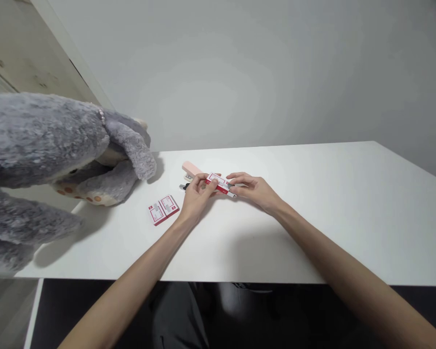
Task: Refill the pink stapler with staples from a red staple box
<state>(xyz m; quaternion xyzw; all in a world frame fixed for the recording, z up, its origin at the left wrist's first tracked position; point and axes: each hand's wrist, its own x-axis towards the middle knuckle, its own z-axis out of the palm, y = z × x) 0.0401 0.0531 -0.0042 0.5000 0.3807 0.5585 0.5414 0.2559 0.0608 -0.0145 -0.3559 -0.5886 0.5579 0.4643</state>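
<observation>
My left hand point(199, 194) is wrapped round one end of a small red-and-white staple box point(218, 180), holding it just above the white table. Its thumb presses on the near side. At the box's right end, the thumb and fingers of my right hand point(249, 188) are closed on it; a small grey patch shows between them, too small to make out. A white flap-like edge juts from that end. Behind my left hand lies a pink stapler point(191, 168), partly hidden. Beside it, a small black item with a metal tip point(183, 186) is partly covered by my fingers.
Two more red-and-white boxes point(163, 209) lie side by side left of my left wrist. A large grey plush toy point(51, 140) takes up the table's left side. The white table point(330, 208) meets a grey wall point(240, 72) at the back.
</observation>
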